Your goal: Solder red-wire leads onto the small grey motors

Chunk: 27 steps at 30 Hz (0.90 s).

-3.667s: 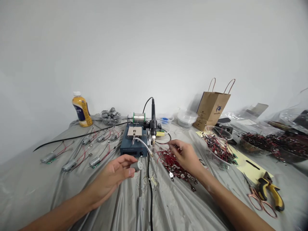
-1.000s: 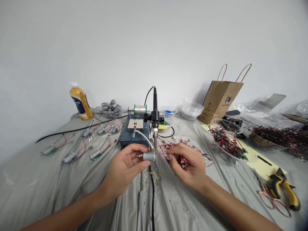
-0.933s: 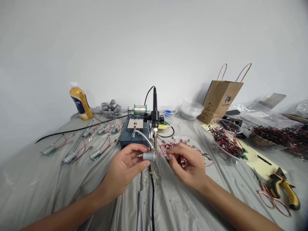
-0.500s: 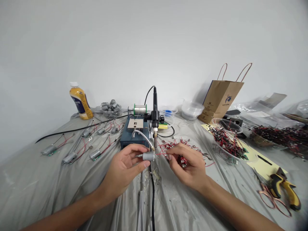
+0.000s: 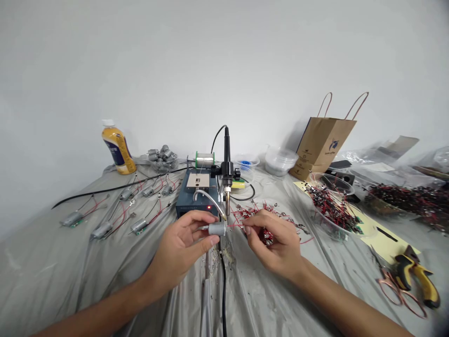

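My left hand [image 5: 187, 238] is closed around a small grey electric motor [image 5: 216, 229], thumb in front and fingers behind. The motor's right end lies just under the tip of a soldering iron [image 5: 227, 201], which hangs tip-down in a black clamp. A bent metal tube [image 5: 210, 197] reaches down to the same spot from the blue soldering station [image 5: 189, 206]. My right hand [image 5: 271, 238] pinches a thin red wire [image 5: 235, 226], whose other end meets the motor's end. Behind the right hand lies a heap of red wires with metal tabs [image 5: 252, 209].
Several wired motors [image 5: 101, 230] lie on the left, near a bowl of motors [image 5: 163, 159] and a yellow bottle [image 5: 118, 150]. Rightward are bowls of wired parts [image 5: 336, 224], a paper bag [image 5: 321, 145], scissors [image 5: 389, 285] and pliers [image 5: 416, 276]. A solder spool [image 5: 205, 160] stands behind the station.
Both hands hold nearly the same pose, with the motor and wire still under the iron tip. A red light now shows on the station's front. The view has shifted very slightly.
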### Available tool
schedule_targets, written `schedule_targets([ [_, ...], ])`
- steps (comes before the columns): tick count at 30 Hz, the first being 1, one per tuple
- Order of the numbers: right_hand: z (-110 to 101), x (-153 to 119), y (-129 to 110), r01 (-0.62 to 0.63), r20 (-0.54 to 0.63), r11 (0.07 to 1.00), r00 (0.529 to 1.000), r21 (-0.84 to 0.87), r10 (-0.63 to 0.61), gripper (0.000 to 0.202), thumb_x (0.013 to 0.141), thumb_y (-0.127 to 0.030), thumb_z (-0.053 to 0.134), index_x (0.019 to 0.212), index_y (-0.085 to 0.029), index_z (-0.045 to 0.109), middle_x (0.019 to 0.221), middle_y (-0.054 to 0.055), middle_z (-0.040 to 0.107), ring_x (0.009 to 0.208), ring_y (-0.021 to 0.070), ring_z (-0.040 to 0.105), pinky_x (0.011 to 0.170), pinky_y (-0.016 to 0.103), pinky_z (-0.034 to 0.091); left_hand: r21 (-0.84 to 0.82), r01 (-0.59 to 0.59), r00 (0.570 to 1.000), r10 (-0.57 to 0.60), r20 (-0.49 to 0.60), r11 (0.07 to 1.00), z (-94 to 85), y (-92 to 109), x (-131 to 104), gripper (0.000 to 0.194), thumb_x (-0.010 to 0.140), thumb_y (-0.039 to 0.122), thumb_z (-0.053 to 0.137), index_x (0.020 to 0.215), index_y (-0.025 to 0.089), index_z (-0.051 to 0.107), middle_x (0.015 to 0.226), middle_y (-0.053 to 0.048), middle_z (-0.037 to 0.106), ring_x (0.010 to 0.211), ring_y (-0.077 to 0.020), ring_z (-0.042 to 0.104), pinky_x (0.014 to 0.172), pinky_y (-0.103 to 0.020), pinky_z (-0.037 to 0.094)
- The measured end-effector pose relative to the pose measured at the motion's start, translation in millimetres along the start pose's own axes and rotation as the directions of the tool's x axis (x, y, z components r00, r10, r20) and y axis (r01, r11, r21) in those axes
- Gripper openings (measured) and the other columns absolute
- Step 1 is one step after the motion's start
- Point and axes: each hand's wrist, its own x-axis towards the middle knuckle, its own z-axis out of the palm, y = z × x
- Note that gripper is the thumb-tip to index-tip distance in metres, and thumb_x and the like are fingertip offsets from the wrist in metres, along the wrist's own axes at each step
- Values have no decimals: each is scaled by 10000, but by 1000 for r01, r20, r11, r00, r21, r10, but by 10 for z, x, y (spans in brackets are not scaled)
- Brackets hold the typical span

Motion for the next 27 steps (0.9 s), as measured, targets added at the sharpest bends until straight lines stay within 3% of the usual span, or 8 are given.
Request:
schedule_targets([
  [13, -8, 2, -5, -13, 19, 1000, 1000, -11, 13, 239, 836, -50, 621, 1037, -176, 650, 731, -2, 569, 611, 88, 486, 556, 225, 359, 12, 100, 995, -100, 29, 995, -52, -7, -9, 235, 805, 218, 807, 997, 193, 674, 1011, -29, 734, 939, -138, 687, 832, -221, 544],
  [18, -6, -12, 9, -49, 10, 999, 999, -9, 49, 195, 869, -119, 623, 1052, -178, 652, 712, -7, 573, 603, 92, 497, 570, 229, 384, -27, 192, 981, -193, -23, 981, -90, -5, -34, 211, 831, 313, 790, 998, 207, 717, 1013, -16, 718, 851, -118, 669, 833, -245, 560],
  [23, -149, 19, 166, -169, -34, 981, 984, 95, 173, 252, 996, -302, 476, 1066, -173, 680, 754, 20, 600, 627, 109, 538, 608, 251, 420, -166, 338, 939, -344, -7, 926, -163, 31, -76, 200, 807, 326, 810, 969, 218, 762, 976, -10, 703, 849, -141, 709, 741, -207, 557],
  [25, -252, 94, 282, -277, -69, 956, 956, 99, 284, 318, 1010, -377, 444, 1037, -163, 678, 717, 8, 573, 596, 105, 527, 595, 247, 422, -211, 417, 908, -416, 50, 884, -192, 36, -98, 201, 796, 321, 820, 959, 214, 773, 923, -11, 697, 806, -138, 712, 684, -187, 544],
  [27, -369, 196, 386, -422, -44, 906, 906, -19, 421, 342, 1003, -415, 446, 995, -151, 663, 708, 7, 579, 587, 106, 529, 576, 237, 418, -245, 499, 866, -483, 128, 831, -208, 29, -123, 199, 776, 324, 835, 927, 207, 778, 846, -6, 685, 720, -121, 697, 622, -174, 529],
])
